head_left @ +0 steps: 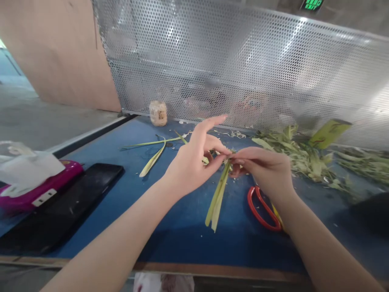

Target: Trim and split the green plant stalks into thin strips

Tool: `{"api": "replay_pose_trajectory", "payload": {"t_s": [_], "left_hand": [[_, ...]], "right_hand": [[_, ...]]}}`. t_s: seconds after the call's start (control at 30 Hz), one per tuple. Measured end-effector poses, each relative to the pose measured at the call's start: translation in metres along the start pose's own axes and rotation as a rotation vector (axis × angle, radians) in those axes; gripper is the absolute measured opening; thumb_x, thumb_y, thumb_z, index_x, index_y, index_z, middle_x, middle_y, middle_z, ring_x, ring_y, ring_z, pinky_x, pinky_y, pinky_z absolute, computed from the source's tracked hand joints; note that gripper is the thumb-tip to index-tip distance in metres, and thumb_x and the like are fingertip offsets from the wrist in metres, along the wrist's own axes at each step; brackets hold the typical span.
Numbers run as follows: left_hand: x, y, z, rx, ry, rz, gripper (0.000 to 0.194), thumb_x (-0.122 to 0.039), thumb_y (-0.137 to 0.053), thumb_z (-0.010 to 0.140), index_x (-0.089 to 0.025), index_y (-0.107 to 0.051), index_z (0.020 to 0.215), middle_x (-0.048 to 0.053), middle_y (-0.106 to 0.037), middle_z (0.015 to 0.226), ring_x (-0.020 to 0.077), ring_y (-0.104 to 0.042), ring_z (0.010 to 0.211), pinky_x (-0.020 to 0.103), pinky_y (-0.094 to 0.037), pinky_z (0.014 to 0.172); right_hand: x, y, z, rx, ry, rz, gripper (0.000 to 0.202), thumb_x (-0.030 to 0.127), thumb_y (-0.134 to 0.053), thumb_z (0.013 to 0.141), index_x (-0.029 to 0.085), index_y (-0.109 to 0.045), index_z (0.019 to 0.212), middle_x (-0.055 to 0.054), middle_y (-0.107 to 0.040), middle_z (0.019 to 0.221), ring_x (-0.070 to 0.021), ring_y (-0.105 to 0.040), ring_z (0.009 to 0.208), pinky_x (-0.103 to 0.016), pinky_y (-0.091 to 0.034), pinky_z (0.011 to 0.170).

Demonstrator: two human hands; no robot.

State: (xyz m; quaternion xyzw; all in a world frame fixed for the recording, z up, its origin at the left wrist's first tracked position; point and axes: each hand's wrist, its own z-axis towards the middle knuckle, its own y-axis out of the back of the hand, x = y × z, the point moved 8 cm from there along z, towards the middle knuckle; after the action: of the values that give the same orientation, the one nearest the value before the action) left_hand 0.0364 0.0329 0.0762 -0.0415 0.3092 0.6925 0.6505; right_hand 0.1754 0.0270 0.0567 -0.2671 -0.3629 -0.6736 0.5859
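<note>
Both hands meet over the blue table, at the top of a small bundle of green leaf strips (219, 199). My left hand (199, 156) pinches the bundle's upper end between thumb and a finger, with its index finger raised. From the other side, my right hand (263, 164) has its fingertips closed on the same knotted end. The strips hang down toward the table's front edge. Just below my right hand lie scissors with a red handle (263, 211), partly hidden by the right forearm.
Loose leaf strips (153, 161) lie left of the hands. A ball of twine (158, 113) stands at the back, before a perforated metal screen (188, 61). Leaf piles (304, 156) lie right. A black tray (67, 207) and magenta box (57, 180) are at left.
</note>
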Motion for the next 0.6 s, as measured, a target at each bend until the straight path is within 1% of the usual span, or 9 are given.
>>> {"api": "replay_pose_trajectory", "payload": {"t_s": [0.07,0.13,0.23,0.4,0.5,0.6], "left_hand": [[0.009,-0.001,0.000,-0.032,0.101,-0.062,0.059,-0.011,-0.055,0.075,-0.019,-0.030,0.129,0.003,-0.067,0.086,0.0130,-0.062,0.078,0.021,-0.050,0.059],[0.016,-0.005,-0.001,-0.039,0.179,-0.103,0.065,-0.011,-0.056,0.073,-0.018,-0.026,0.130,0.000,-0.066,0.077,0.0129,-0.062,0.074,0.021,-0.050,0.056],[0.023,-0.007,-0.003,-0.039,0.242,-0.102,0.069,-0.011,-0.057,0.072,-0.017,-0.022,0.131,-0.001,-0.065,0.072,0.0126,-0.062,0.069,0.022,-0.049,0.056],[0.024,-0.009,-0.006,-0.033,0.263,-0.087,0.074,-0.009,-0.056,0.071,-0.018,-0.017,0.134,-0.002,-0.066,0.072,0.0127,-0.061,0.069,0.025,-0.049,0.065],[0.020,-0.015,-0.007,0.020,0.247,-0.096,0.076,-0.009,-0.055,0.071,-0.018,-0.017,0.136,-0.001,-0.064,0.073,0.0142,-0.061,0.071,0.025,-0.048,0.063],[0.014,-0.021,-0.007,0.082,0.181,-0.079,0.074,-0.010,-0.055,0.071,-0.021,-0.019,0.136,-0.001,-0.062,0.073,0.0148,-0.060,0.072,0.025,-0.047,0.060]], "right_hand": [[-0.006,0.003,0.000,-0.067,-0.057,-0.016,0.013,0.014,-0.063,0.072,0.024,-0.071,0.072,0.003,-0.064,0.059,-0.0098,-0.062,0.051,-0.023,-0.058,0.050],[-0.009,0.005,0.001,-0.113,-0.100,-0.047,0.009,0.016,-0.065,0.070,0.023,-0.071,0.071,0.003,-0.063,0.056,-0.0098,-0.061,0.050,-0.024,-0.059,0.051],[-0.013,0.006,0.002,-0.144,-0.143,-0.084,0.005,0.019,-0.068,0.068,0.021,-0.071,0.070,0.002,-0.064,0.055,-0.0103,-0.061,0.050,-0.025,-0.059,0.051],[-0.015,0.010,0.002,-0.179,-0.181,-0.132,0.006,0.021,-0.070,0.065,0.020,-0.071,0.071,0.002,-0.065,0.055,-0.0114,-0.061,0.049,-0.027,-0.059,0.052],[-0.017,0.010,0.003,-0.162,-0.203,-0.122,0.007,0.019,-0.070,0.065,0.019,-0.072,0.072,0.002,-0.064,0.052,-0.0114,-0.061,0.047,-0.026,-0.059,0.050],[-0.021,0.010,0.003,-0.141,-0.232,-0.086,0.008,0.017,-0.070,0.065,0.018,-0.071,0.072,0.001,-0.065,0.055,-0.0115,-0.061,0.047,-0.025,-0.058,0.047]]}}
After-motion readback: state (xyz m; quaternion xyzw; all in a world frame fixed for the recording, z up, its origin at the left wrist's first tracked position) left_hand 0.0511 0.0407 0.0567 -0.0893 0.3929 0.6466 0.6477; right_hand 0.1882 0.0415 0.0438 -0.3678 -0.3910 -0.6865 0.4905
